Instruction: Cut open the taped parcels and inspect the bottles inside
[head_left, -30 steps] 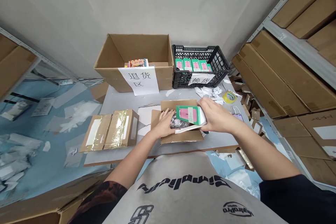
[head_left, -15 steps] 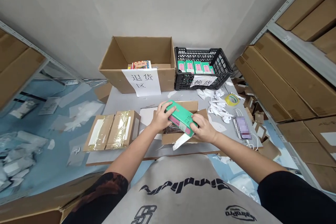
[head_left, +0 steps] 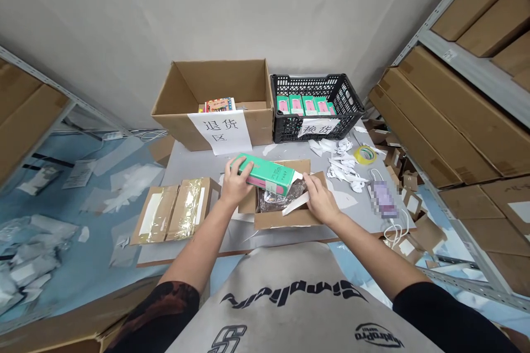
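A green and pink box (head_left: 267,172) is tilted above an open carton (head_left: 285,222). My left hand (head_left: 238,179) grips its left end, fingers over the top. At the opposite end, where a white flap (head_left: 297,176) stands out, my right hand (head_left: 322,198) is closed with fingertips at the flap. A white strip (head_left: 296,204) hangs by that hand; whether it belongs to the box I cannot tell. Inside the carton lies something dark brown in clear plastic wrap (head_left: 271,202).
Two taped cartons (head_left: 190,207) stand at left. Behind are a large open cardboard box (head_left: 260,127) and a black crate (head_left: 285,131) holding several green and pink boxes. Crumpled paper (head_left: 345,171), a tape roll (head_left: 365,154) and a phone (head_left: 383,198) with a white cable lie at right.
The green and pink box has shifted left with my left hand. My right hand has moved from gripping its right end to the flap there, and more of the carton's inside shows.
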